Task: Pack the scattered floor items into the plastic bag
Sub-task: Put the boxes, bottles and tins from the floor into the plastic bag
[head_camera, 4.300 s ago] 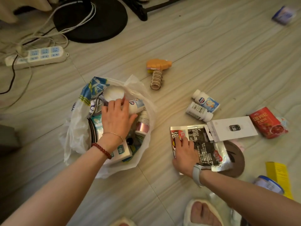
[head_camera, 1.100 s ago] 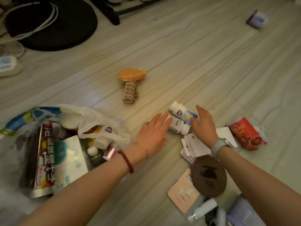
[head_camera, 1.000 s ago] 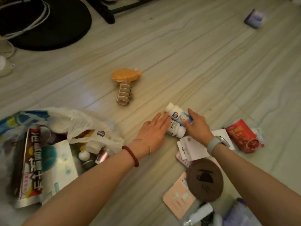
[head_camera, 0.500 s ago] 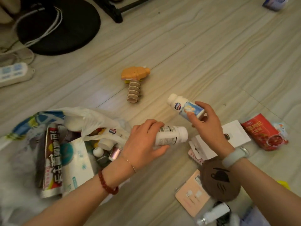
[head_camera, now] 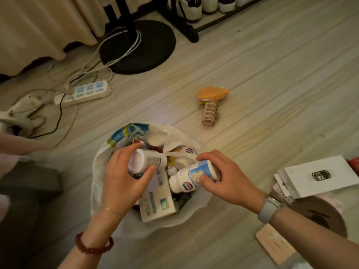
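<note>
A white plastic bag (head_camera: 97,183) lies open on the floor, filled with several packets, a box (head_camera: 158,202) and small bottles. My left hand (head_camera: 124,183) grips a white bottle (head_camera: 145,161) with a printed label, held over the bag's mouth. My right hand (head_camera: 227,177) grips a white bottle with a blue label (head_camera: 192,176), tilted cap-down over the bag. An orange toy with a ribbed handle (head_camera: 210,102) lies on the floor beyond the bag. To the right lie a white card (head_camera: 318,175), a brown round item (head_camera: 318,214) and a pink flat packet (head_camera: 274,243).
A power strip (head_camera: 85,92) with tangled cables lies at the back left. A black round stand base (head_camera: 138,45) sits behind it, and a black shoe rack (head_camera: 190,30) with shoes at the top. A curtain hangs at the top left.
Both hands lifted a bottle each from the floor at the right and carried them left over the open bag. The view swung left with them.
</note>
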Tool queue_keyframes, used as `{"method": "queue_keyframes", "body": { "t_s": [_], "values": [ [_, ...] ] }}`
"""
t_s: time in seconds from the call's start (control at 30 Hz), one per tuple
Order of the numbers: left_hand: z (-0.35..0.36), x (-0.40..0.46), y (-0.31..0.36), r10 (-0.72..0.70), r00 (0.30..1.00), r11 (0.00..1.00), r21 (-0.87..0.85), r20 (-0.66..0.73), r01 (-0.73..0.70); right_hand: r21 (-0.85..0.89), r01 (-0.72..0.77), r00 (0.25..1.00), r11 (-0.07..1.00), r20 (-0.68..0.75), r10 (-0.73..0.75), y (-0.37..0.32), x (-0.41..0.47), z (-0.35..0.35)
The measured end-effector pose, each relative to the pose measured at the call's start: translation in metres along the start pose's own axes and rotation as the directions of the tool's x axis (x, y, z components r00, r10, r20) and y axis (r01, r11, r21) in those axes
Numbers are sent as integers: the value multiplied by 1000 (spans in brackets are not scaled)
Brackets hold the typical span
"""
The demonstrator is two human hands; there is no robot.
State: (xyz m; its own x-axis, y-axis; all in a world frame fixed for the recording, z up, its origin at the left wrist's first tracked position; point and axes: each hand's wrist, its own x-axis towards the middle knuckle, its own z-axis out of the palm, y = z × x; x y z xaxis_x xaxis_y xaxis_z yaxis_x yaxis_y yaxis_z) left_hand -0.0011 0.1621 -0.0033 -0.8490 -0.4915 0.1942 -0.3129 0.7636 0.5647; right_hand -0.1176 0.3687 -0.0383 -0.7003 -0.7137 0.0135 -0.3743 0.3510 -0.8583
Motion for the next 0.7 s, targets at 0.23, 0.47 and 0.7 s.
{"method": "queue_keyframes", "body": {
  "t_s": [0.23, 0.47, 0.7],
  "values": [
    [11, -2, -13, 5, 991, 999, 51, -131, 2, -200, 32, 989, 979, -137, -60, -15, 30, 16],
    [33, -2, -3, 100, 994, 991, 88, -35, -97, -368, -49, 989, 928, -151, -7, -5, 59, 15],
    [49, 12, 2, 150, 989, 955, 257, 14, -149, -490, 141, 989, 861, 23, -148, -6, 75, 16]
  ]
}}
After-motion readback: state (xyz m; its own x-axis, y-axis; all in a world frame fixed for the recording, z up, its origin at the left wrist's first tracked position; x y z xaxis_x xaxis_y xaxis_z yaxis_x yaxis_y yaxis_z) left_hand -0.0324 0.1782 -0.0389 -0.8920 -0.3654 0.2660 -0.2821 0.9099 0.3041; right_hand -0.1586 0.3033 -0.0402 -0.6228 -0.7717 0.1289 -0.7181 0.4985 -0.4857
